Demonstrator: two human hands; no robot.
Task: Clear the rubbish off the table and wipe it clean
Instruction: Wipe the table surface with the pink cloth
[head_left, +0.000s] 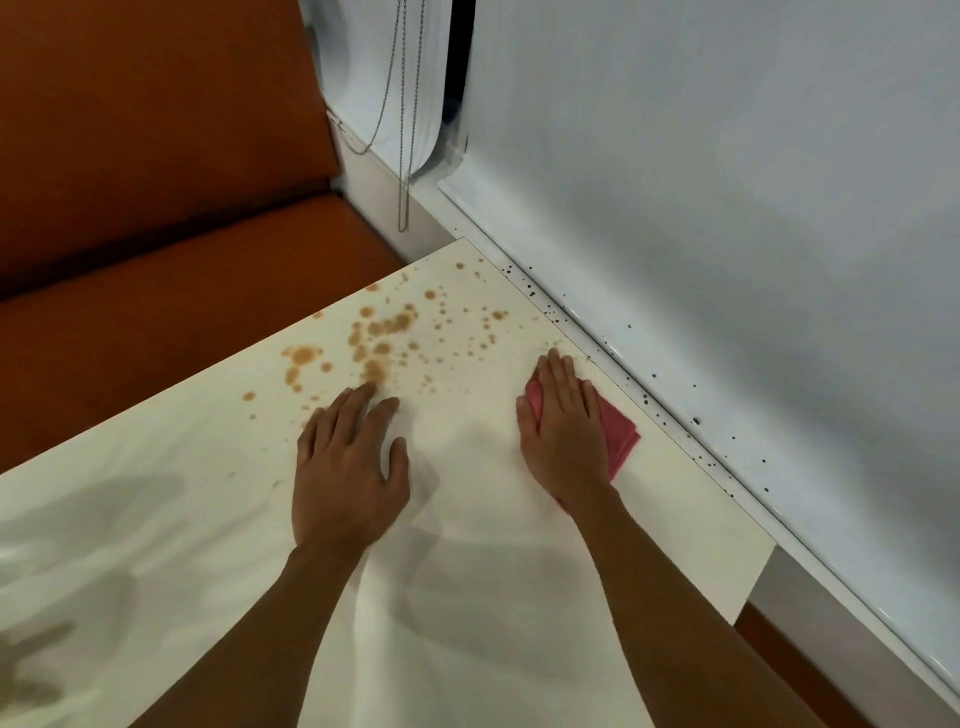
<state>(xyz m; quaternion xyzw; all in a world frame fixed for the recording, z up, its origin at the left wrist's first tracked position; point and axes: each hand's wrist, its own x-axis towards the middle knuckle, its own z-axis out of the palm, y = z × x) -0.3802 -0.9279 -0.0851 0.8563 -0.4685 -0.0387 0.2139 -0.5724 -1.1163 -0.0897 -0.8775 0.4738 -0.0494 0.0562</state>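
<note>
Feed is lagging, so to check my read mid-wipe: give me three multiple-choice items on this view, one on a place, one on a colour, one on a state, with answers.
1. Where do the brown stains lie on the table?
A) at the near edge
B) in the middle, between the arms
C) at the far end, by the bench

2. What colour is the cloth?
A) blue
B) pink
C) white

3. How is the right hand?
A) flat on the cloth
B) clenched in the air
C) gripping a bottle

Answers: 1 C, the spots spread beyond the fingertips; 2 B, pink shows beside the hand; 3 A, straight fingers press it down.
</note>
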